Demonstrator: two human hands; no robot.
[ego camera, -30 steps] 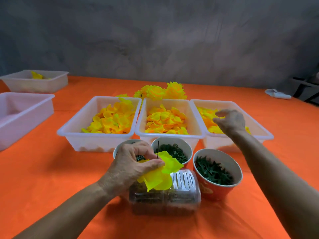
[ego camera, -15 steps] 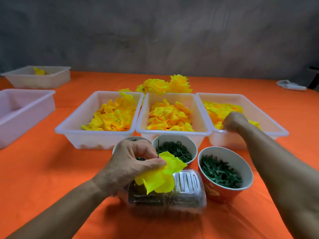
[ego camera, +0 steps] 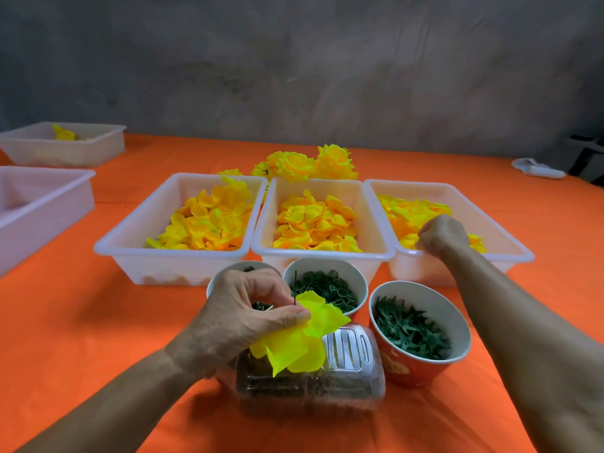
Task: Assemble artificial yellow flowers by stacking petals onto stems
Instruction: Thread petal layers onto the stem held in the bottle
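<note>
A: Status of the left hand [ego camera: 242, 317]?

B: It pinches a stem [ego camera: 295, 288] between thumb and fingers, with yellow petals [ego camera: 299, 341] already threaded on it. The stem stands close to upright and its bare tip pokes up above the petals. The hand sits over the near edge of the table [ego camera: 81, 322], above a clear box [ego camera: 313, 384].

A: And the right hand [ego camera: 441, 235]?

B: Curled inside the right tray [ego camera: 519, 253], at its near edge, knuckles toward the camera. It seems to be closing on a petal from the pile [ego camera: 408, 210]. The fingertips are hidden, so whether a piece is actually caught, I cannot tell.

A: The relation that matters?

B: The tray lies ahead and to the right of the stem, well apart. The right hand is the nearer one to the loose petals; the left holds the target. In my judgement, a new petal has to travel back and leftward, then come down along the stem's vertical axis, hole over tip.

A: Risk?

B: The tip is thin and dark against the cup of green rings [ego camera: 323, 286] behind it, so it is easy to miss.

A: Other stock noted?

B: Two more petal trays, left [ego camera: 130, 246] and middle [ego camera: 327, 255], a red cup [ego camera: 408, 371] of green parts, and finished flowers [ego camera: 304, 165] behind the trays.
</note>
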